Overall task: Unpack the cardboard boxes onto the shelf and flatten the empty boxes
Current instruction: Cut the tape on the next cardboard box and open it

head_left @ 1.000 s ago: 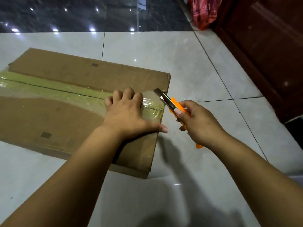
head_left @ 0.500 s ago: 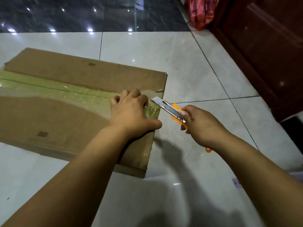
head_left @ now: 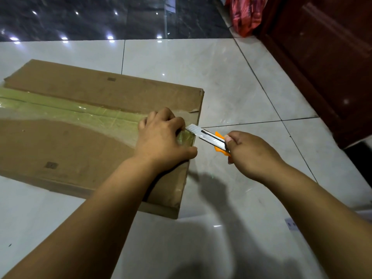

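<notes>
1. Lying flat on the pale tiled floor (head_left: 231, 81), the cardboard box (head_left: 66, 146) fills the 9 o'clock half of the head view, its near right corner toward 6 o'clock.
2. Greenish clear tape (head_left: 84, 115) runs along the centre seam of the box, from the 9 o'clock edge of the view to the box's right-hand end.
3. The left hand (head_left: 163, 139) rests on the taped seam at that end, knuckles up and fingers bent downward, thumb stretched toward 3 o'clock along the box edge; it presses rather than grasps.
4. The right hand (head_left: 251, 154), at 3 o'clock of the left, is closed firmly around the orange utility knife (head_left: 213, 138).
5. The knife's blade is extended and points toward 10 o'clock; its tip lies at the taped end of the box, just beside the left hand's fingers. Whether the tip cuts the tape cannot be told.
6. A red plastic bag (head_left: 245, 15) sits at 1 o'clock, beside dark wooden furniture (head_left: 326, 63) along the 2 o'clock side.
</notes>
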A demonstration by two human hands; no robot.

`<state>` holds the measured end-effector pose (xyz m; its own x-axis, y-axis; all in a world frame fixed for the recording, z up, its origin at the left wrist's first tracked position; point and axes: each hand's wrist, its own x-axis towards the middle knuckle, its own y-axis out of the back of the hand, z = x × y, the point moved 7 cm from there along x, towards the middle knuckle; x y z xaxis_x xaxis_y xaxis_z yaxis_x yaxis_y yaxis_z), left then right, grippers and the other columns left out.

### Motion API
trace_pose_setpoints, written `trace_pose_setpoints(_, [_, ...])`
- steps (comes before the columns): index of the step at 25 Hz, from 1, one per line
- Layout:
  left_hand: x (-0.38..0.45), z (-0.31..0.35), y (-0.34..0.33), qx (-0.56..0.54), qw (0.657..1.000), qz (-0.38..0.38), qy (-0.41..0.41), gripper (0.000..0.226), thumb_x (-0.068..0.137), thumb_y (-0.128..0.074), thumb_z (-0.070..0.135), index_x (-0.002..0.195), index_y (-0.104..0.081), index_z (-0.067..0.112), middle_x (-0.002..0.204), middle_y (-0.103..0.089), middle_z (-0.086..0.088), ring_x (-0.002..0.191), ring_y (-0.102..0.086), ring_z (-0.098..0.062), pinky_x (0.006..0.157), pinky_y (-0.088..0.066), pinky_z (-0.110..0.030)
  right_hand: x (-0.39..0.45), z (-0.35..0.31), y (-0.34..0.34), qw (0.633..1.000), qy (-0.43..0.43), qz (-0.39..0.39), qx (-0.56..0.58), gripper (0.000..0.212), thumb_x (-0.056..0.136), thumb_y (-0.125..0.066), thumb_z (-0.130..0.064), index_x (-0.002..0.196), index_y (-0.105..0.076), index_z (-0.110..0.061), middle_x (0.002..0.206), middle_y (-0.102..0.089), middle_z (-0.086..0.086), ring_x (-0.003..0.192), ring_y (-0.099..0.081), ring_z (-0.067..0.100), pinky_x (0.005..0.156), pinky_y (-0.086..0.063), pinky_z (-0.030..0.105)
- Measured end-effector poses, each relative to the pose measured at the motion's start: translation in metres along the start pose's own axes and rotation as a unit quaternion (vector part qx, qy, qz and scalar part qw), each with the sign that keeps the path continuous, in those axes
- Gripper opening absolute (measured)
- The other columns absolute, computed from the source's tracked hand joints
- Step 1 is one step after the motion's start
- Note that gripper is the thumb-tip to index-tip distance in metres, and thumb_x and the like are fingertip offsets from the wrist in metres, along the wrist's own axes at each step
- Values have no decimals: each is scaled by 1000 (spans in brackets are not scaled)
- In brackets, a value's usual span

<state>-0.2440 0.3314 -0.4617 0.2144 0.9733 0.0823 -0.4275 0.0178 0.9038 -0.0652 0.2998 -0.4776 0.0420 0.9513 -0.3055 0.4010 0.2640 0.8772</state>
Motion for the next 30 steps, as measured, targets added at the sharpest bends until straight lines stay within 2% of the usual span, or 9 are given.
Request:
trace_pose_setpoints(4, [-3, 2, 2, -25, 1000, 13, -10, 44, 55, -63, 56, 83, -57, 22, 117, -47, 4, 108, -43, -20, 98, -37, -36, 0, -2, 4, 999, -10, 24, -42, 32, 102, -26, -37, 79, -44, -25, 88, -63, -1, 84, -55, 24, 68, -43, 34])
trace_pose_setpoints(8, [-1, 6, 1, 6, 1000, -14, -25, 49, 63, -66, 60, 88, -59, 20, 142, -47, 3, 126, -46, -17, 118, -13, -41, 5, -3, 1, 999, -5, 19, -45, 33, 103, -26, -35, 74, -38, -25, 88, -62, 1, 86, -56, 27, 73, -46, 38])
trace_pose_setpoints(10, [1, 4, -2, 15, 999, -36, -28, 42, 75, -63, 60, 92, -55, 22, 150, -38, 3, 135, -39, -14, 119, -8, -39, 6, -4, -1, 999, -1, 18, -47, 34, 103, -24, -34, 73, -35, -24, 84, -57, 0, 83, -53, 27, 70, -44, 37])
trace_pose_setpoints(12, [2, 2, -2, 4, 999, -36, -28, 40, 85, -48, 57, 97, -57, 21, 152, -35, 2, 139, -34, -14, 118, -11, -37, 7, -6, 1, 998, 1, 28, -59, 32, 103, -22, -35, 76, -36, -23, 77, -49, -3, 80, -50, 26, 66, -37, 35])
trace_pose_setpoints(14, [3, 0, -1, 1, 999, -36, -26, 36, 95, -43, 43, 111, -59, 16, 153, -34, 2, 140, -31, -13, 116, -13, -33, 7, -8, 6, 995, 4, 44, -86, 29, 103, -22, -37, 83, -39, -24, 76, -46, -4, 76, -48, 23, 60, -33, 32])
trace_pose_setpoints(18, [6, -4, -2, -15, 998, -51, -23, 35, 99, -43, 27, 127, -54, 8, 151, -37, -1, 140, -30, -11, 114, -14, -30, 6, -9, 12, 989, 3, 81, -127, 43, 98, -22, -57, 83, -47, -26, 72, -50, -5, 71, -49, 22, 59, -32, 30])
trace_pose_setpoints(22, [7, -7, -2, -40, 997, -69, -23, 31, 99, -44, 26, 121, -56, 8, 150, -39, -1, 141, -28, -10, 115, -13, -31, 12, -11, 10, 987, 10, 93, -129, 49, 98, -14, -56, 87, -52, -28, 73, -51, -4, 73, -50, 23, 67, -35, 33])
trace_pose_setpoints(25, [5, -5, -1, -55, 995, -78, -26, 18, 99, -44, 25, 106, -57, 15, 152, -35, 2, 142, -27, -9, 115, -14, -32, 20, -16, 7, 985, 11, 97, -143, 50, 100, -10, -51, 92, -53, -28, 83, -55, 0, 77, -49, 25, 72, -36, 35])
trace_pose_setpoints(30, [4, -2, 4, -58, 994, -82, -31, 10, 98, -46, 24, 89, -48, 24, 153, -32, 4, 139, -31, -12, 109, -24, -31, 28, -26, 12, 977, 32, 140, -156, 49, 100, -14, -53, 84, -53, -28, 78, -53, -1, 76, -46, 24, 76, -29, 37])
